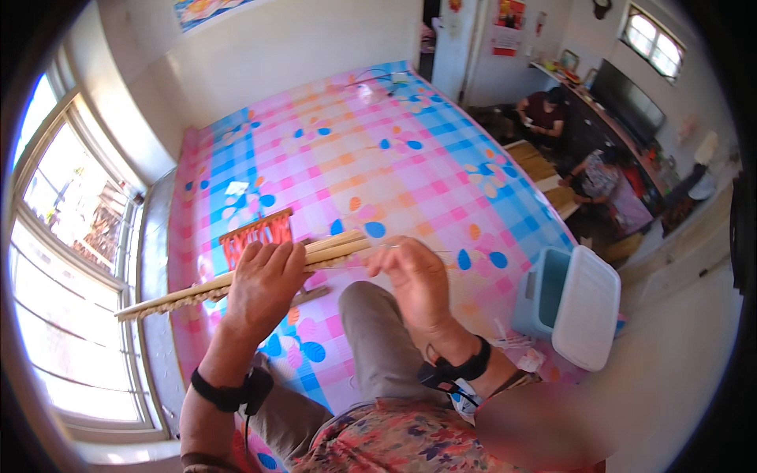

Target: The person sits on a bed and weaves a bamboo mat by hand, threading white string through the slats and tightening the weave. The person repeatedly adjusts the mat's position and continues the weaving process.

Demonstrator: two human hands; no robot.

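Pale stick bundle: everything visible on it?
The pale stick bundle is long, slim and looks wooden; at least two strips show toward its right end, and small beige knobs line the lower edge. It slants upward to the right in view, over the checked sheet. The left hand grips it; the right hand is by its right end, contact unclear.

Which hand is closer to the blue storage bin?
Right. The right hand is raised to the left of the blue storage bin; the left hand grips pale sticks, farther left.
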